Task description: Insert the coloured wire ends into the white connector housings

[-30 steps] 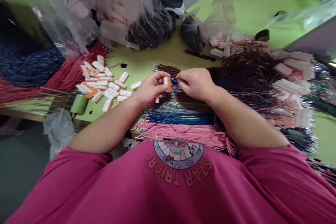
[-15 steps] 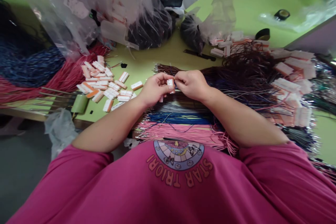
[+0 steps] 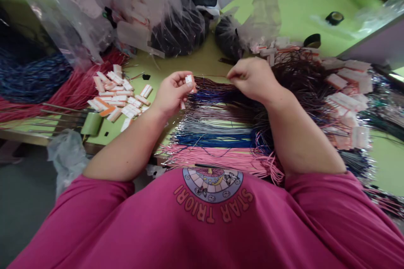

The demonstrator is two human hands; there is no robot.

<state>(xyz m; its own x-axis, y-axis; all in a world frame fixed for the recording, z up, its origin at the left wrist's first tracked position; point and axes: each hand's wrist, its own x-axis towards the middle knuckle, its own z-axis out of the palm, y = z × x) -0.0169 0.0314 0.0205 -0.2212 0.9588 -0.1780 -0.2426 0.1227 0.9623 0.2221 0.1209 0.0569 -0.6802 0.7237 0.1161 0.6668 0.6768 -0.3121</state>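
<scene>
My left hand point(image 3: 172, 92) is closed around a small white and orange tag point(image 3: 189, 80), held just above the left ends of the cord bundles. My right hand point(image 3: 251, 77) is pinched shut on a thin cord point(image 3: 210, 76) that stretches from the tag to its fingertips. Beneath both hands lie rows of cords point(image 3: 217, 134) sorted by colour: brown, purple, grey, blue and pink, with shiny metal tips at the left ends.
A heap of loose white and orange tags point(image 3: 115, 94) lies left of my left hand on the green table point(image 3: 293, 6). Plastic bags point(image 3: 176, 29) of dark cords stand behind. Red cords point(image 3: 72, 92) at left; tagged cords point(image 3: 344, 101) piled at right. Two tape rolls point(image 3: 334, 17) far right.
My hands were together at the tag. Now my right hand has pulled away to the right and up, drawing a thin cord out from the tag. My left hand rose slightly.
</scene>
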